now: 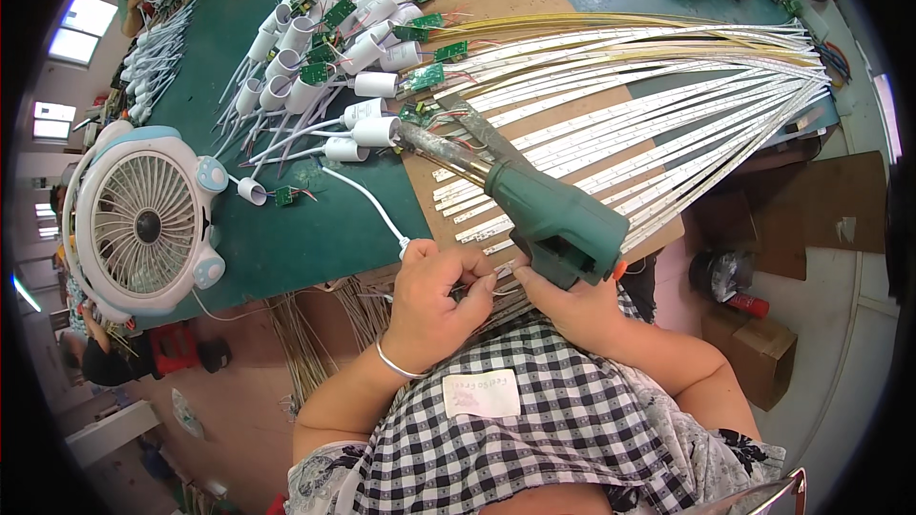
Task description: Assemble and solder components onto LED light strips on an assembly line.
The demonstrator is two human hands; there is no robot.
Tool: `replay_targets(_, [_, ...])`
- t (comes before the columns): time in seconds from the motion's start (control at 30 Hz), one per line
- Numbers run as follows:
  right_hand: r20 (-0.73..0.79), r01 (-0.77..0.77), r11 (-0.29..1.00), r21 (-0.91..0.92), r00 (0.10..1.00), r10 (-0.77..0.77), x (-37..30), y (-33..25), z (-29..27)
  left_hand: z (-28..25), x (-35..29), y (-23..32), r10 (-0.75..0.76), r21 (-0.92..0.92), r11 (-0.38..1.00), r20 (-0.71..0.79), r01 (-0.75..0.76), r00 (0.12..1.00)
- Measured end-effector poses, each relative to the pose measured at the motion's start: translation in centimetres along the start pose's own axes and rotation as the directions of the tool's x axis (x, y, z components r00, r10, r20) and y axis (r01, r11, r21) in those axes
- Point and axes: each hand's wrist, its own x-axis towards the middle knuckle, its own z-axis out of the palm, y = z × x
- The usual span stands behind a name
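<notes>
My left hand (pixel 441 303) is closed with its fingertips pinched together. A white cable (pixel 367 195) runs from the green table top down into this hand, and whatever is at its end is hidden by the fingers. My right hand (pixel 577 310) is close beside the left, its thumb reaching toward the left fingertips; the other fingers are mostly hidden. Just above the right hand is a green soldering gun (pixel 558 205), its dark metal barrel pointing up and left. I cannot tell whether the right hand grips it. Dark thin pieces show between the two hands.
White plastic cups with cables (pixel 296 48) and small green circuit boards (pixel 425 76) are heaped beyond my hands. Long white LED strips (pixel 592 124) fan out over brown board to the right. A white and blue fan (pixel 143 224) stands at left. Cardboard boxes (pixel 754 353) stand on the floor.
</notes>
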Motion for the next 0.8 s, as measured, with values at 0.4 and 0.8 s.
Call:
replay_targets(0.4, [0.046, 0.022, 1.0, -0.007, 0.999, -0.022, 0.1, 0.0, 0.0, 0.2, -0.1, 0.2, 0.051, 0.027, 0.998, 0.001, -0.051, 0.999])
replay_targets(0.8, [-0.239, -0.128, 0.984, -0.127, 0.966, 0.095, -2.0, -1.3, -2.6, -4.2, 1.0, -1.3, 0.46, 0.639, 0.637, 0.132, -0.43, 0.878])
